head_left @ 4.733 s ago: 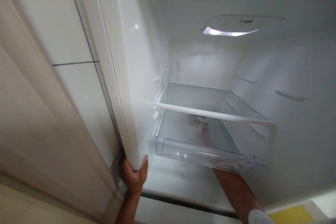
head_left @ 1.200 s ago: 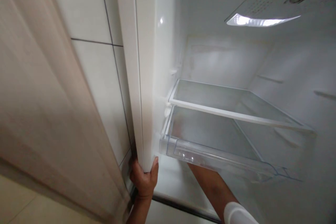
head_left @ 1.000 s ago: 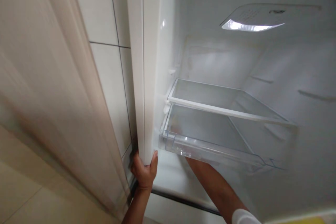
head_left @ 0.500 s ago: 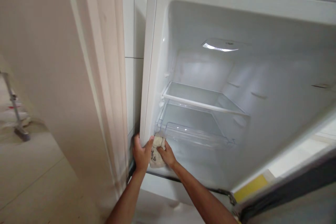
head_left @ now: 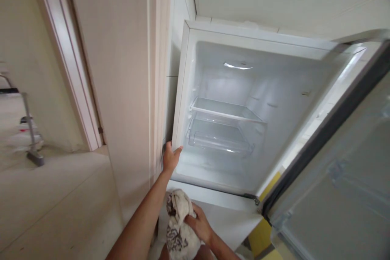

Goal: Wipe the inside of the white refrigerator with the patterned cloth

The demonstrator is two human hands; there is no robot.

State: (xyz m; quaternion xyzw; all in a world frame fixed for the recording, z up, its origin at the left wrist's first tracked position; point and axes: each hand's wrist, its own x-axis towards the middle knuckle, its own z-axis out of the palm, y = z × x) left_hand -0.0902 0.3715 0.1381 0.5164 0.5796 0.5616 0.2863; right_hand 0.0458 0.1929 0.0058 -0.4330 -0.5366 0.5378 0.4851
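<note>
An upright fridge (head_left: 182,89) stands with its upper compartment wide to view. My left hand (head_left: 171,157) grips the left edge of its frame, thumb on the front and fingers round the outer side. In my right hand (head_left: 199,222) is a bunched cream cloth (head_left: 179,227) with dark printed patterns, held low in front of the lower door (head_left: 219,215). Inside the fridge are a glass shelf (head_left: 225,108) and, below it, a clear plastic drawer (head_left: 216,142). A lamp (head_left: 237,66) shines at the back of the ceiling.
The fridge door (head_left: 341,170), with a dark gasket, hangs wide at the right. Close on the left is a pale wooden door frame (head_left: 131,89). A broom (head_left: 35,156) rests on the tiled floor (head_left: 73,195) farther left. Something yellow (head_left: 262,235) shows behind the hinge.
My right hand has drawn the cloth out of the fridge's lower left corner, down and towards me. My left hand stays on the frame. The view has pulled back.
</note>
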